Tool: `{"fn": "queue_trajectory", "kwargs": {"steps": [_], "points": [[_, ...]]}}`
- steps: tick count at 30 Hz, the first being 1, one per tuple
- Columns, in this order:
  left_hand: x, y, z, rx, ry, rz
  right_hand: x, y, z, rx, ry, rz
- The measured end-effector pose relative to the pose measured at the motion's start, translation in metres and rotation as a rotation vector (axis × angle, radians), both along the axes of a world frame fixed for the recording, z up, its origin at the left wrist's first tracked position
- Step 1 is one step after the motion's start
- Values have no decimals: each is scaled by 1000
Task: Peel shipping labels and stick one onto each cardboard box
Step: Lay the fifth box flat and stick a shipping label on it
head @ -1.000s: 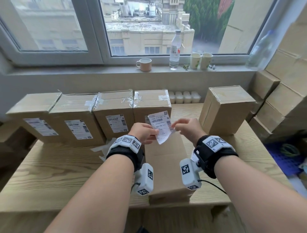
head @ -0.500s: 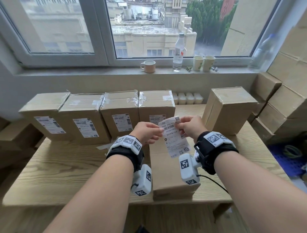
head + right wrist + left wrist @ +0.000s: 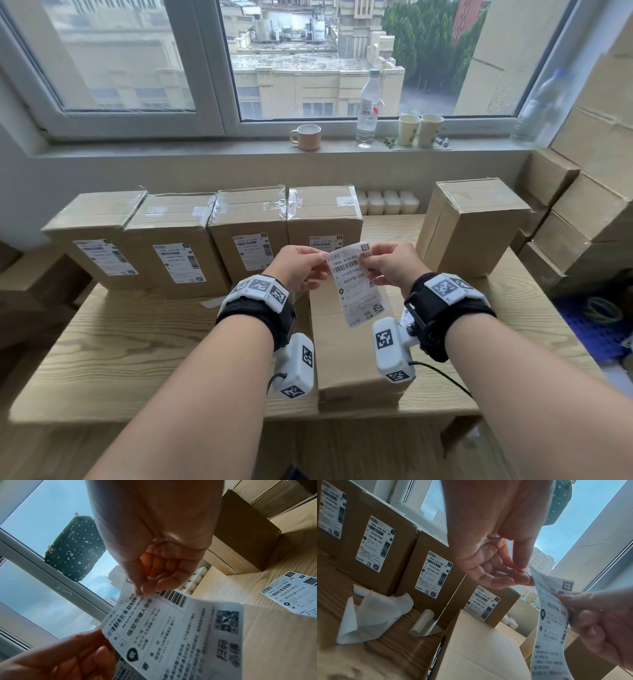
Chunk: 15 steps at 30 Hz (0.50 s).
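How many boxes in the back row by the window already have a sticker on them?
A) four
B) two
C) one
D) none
A: the head view shows four boxes side by side in the back row, each with a white label on its front, while both hands, left hand and right hand, hold the next label above the unlabelled box lying flat.

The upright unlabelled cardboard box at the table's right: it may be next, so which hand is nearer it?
Right. The right hand is just left of that box; the left hand is farther left, beyond the white shipping label.
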State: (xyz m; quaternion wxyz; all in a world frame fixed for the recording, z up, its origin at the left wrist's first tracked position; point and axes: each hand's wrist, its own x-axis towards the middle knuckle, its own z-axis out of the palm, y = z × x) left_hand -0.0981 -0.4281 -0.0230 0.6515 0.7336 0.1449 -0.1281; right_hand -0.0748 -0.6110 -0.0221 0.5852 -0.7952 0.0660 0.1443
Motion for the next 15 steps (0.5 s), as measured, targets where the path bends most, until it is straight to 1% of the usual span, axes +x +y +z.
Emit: {"fn": "queue_trajectory", "kwargs": {"steps": [6, 8, 9, 11, 13, 15], "points": [[0, -1, 2, -30, 19, -22, -1, -2, 0, -23, -3, -4], [0, -1, 3, -37, 29, -30, -3, 0, 0, -64, -22, -19], [0, -1, 3, -34, 33, -34, -3, 1, -1, -124, -70, -41], [0, -2, 4, -21, 39, -36, -5, 4, 1, -280, -248, -76], [1, -4, 6, -12, 49, -34, -7, 10, 5, -402, -430, -1], [2, -5, 8, -12, 62, -36, -7, 18, 7, -501, -537, 114]]}}
